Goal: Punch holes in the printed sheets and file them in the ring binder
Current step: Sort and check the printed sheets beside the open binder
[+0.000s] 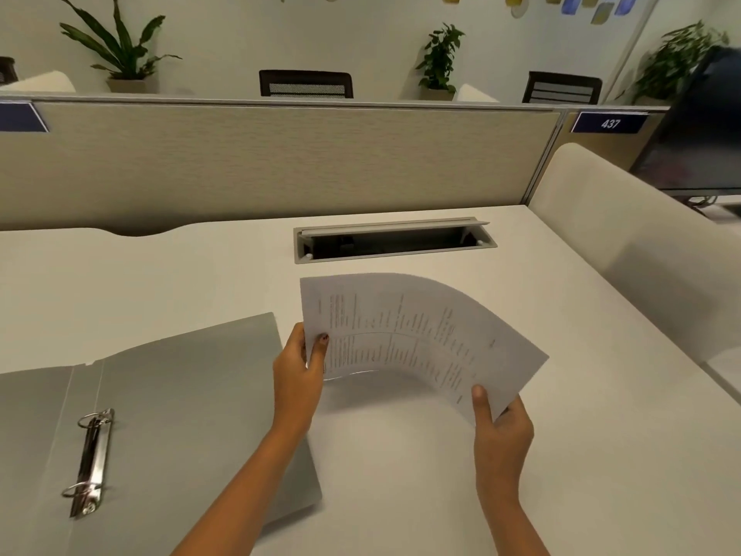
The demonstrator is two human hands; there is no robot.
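Sheets (417,335) bowed upward between both hands.

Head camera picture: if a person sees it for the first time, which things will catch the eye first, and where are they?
First, the printed sheets, bowed into an arch above the white desk, held at one end by the left hand and at the other by the right hand. Next, the grey ring binder lying open at the left, its metal rings closed and holding no paper. Behind the sheets, an open cable hatch is set into the desk.

Left hand (297,369), right hand (501,429) — both gripping.
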